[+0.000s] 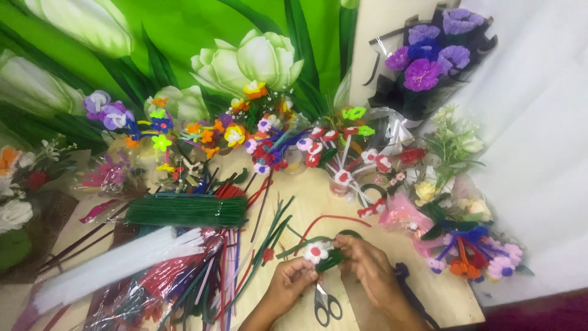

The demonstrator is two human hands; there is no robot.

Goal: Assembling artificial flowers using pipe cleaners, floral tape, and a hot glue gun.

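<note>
Covering the wooden table [380, 245]: clear packs of pipe cleaners [153, 276] along its left edge, green tulip backdrop [184, 37] behind; left hand [291, 283] and right hand [367, 265] fingers pinched on a white pipe-cleaner flower [317, 251].

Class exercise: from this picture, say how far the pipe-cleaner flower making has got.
Done: many finished flowers stand at the back of the table. In hand: the left hand and right hand hold a white flower on a green stem. Left: bundles of unused green stems and white stems.
</note>
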